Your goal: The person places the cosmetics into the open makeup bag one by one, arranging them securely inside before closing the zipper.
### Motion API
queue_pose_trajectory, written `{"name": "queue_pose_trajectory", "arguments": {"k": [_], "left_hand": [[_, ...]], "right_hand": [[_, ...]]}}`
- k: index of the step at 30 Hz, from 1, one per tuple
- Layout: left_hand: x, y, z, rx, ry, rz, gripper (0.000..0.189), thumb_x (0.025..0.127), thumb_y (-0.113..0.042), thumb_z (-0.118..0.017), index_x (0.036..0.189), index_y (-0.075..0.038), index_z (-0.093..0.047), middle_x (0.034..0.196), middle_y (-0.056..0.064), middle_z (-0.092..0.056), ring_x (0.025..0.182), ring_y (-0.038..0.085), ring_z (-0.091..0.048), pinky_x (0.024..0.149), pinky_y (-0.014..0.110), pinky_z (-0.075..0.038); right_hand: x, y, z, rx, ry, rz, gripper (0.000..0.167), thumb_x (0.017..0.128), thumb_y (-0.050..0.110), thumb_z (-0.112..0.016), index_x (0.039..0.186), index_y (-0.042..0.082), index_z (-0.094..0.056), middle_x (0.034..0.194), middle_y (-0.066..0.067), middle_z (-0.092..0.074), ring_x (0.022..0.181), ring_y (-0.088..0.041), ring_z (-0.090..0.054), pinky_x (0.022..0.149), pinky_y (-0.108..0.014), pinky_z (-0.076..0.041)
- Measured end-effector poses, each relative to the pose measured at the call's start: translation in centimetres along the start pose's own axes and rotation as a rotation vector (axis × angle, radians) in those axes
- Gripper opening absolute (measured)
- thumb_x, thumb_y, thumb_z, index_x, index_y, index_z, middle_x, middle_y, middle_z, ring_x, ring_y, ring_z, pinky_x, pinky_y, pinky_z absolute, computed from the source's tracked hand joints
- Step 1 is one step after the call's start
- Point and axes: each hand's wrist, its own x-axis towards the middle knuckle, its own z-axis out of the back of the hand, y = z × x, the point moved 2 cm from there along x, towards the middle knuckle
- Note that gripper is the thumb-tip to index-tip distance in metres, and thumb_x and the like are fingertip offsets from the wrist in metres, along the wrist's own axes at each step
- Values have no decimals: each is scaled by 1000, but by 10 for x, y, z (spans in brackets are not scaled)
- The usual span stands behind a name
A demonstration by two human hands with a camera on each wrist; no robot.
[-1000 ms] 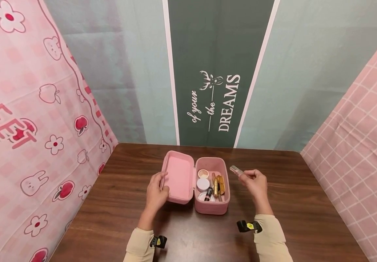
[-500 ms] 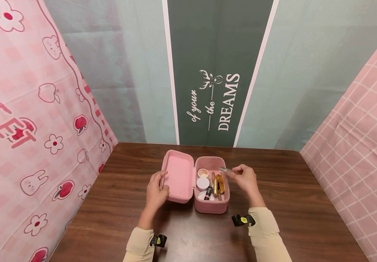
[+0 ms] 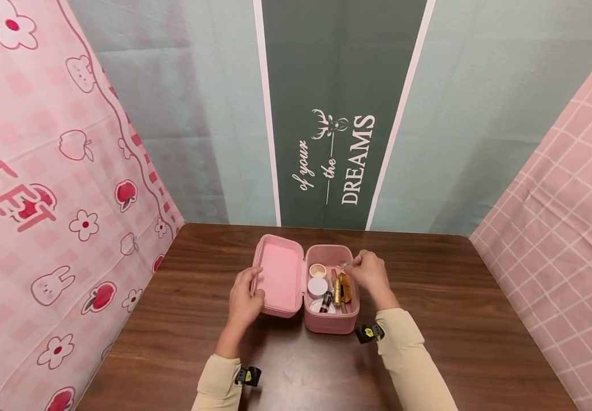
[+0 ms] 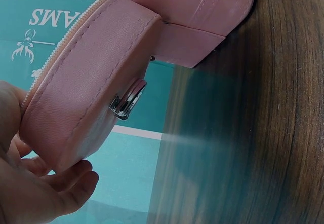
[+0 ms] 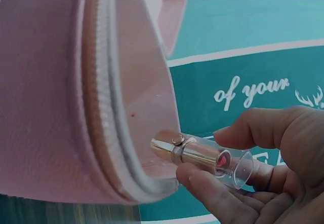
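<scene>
A pink zippered makeup case (image 3: 330,325) stands unfolded on the table, its lid (image 3: 280,277) tipped out to the left. My left hand (image 3: 246,297) grips the lid's outer edge, thumb on the rim and fingers beneath; the left wrist view shows the lid's underside with a metal clasp (image 4: 129,100). Over the case's far right corner, my right hand (image 3: 371,274) pinches a lipstick (image 5: 202,155) with a clear cap and a rose-gold base. Inside the case lie a white round jar (image 3: 318,286), a gold tube (image 3: 337,292), a black-capped tube (image 3: 326,301) and a shiny gold item (image 3: 345,288).
The brown wooden table (image 3: 296,371) extends on both sides of the case. A grey-green cloth backdrop (image 3: 347,85) hangs behind it, with pink patterned cloths (image 3: 69,200) at the left and right. Each wrist wears a black camera strap.
My right hand has moved left with the lipstick, from beside the case to over its far right corner. The left hand keeps its grip on the lid.
</scene>
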Motion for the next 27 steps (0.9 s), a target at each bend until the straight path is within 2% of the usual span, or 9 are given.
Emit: {"name": "queue_pose_trajectory", "arguments": {"k": [5,11,19,23,27], "left_hand": [[0,0,1,-8,5,16,48,64,11,-57,109,-1,-64,117,15,-56,105,32,-54,84,46,-41],[0,0,1,-6,15,37,47,66,10,-58,110,-3,-64,118,14,-56,107,31,-53,86,46,-41],[0,-1,0,-2,14,38,47,65,11,-58,110,-3,-64,118,14,-56,107,31,-53,86,46,-41],[0,0,0,-3,14,38,47,65,11,-58,110,-3,-65,118,14,-56,107,31,-53,86,46,-41],[0,2,0,-4,18,37,47,66,10,-58,110,-3,-64,118,14,-56,107,31,-53,86,46,-41]], "right_hand": [[4,6,-6,-25,25,7,22,79,17,-70,75,3,-54,69,-9,-52,65,-24,-52,51,-31,-42],[6,11,-9,-95,42,12,23,75,20,-71,77,3,-55,69,-8,-54,66,-25,-52,56,-36,-42],[3,9,-13,-45,32,15,23,74,18,-74,73,4,-55,69,-7,-54,68,-26,-52,59,-37,-44],[1,8,-16,-35,30,8,21,72,14,-76,75,4,-57,72,-8,-54,69,-27,-52,61,-38,-44],[-1,8,-19,-29,13,12,22,72,16,-77,75,4,-59,71,-7,-56,68,-26,-52,58,-36,-44]]}}
